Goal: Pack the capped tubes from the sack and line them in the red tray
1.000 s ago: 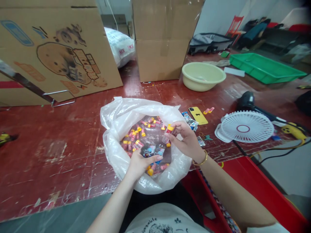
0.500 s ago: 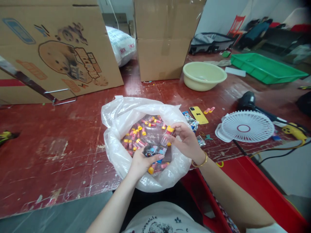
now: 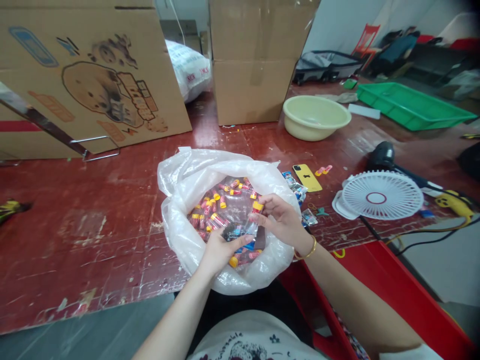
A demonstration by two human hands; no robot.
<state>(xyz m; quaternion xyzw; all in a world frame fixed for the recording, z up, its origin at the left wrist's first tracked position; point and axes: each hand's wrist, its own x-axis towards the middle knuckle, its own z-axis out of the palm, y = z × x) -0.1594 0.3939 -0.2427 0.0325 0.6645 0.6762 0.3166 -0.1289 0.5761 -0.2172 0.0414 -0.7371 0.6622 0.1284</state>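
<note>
My right hand grips a small clear tube with a yellow cap, its lower end pointing down toward my left hand. In my left hand is a small printed plastic packet, pinched under the thumb; the tube's lower end overlaps it, and I cannot tell whether they touch. Both hands are over the mouth of a white plastic bag with its rim rolled back. Inside the bag lie several pink-filled tubes with yellow caps. A gold bracelet circles my right wrist.
Right of the bag are small packets, a yellow phone, two pink tubes and a white fan. Farther back stand a pale basin, a green tray and cardboard boxes. Cables cross the table's right edge.
My right hand has lowered the tube slightly, bringing its lower end closer to the packet in my left hand. The left hand has barely moved.
</note>
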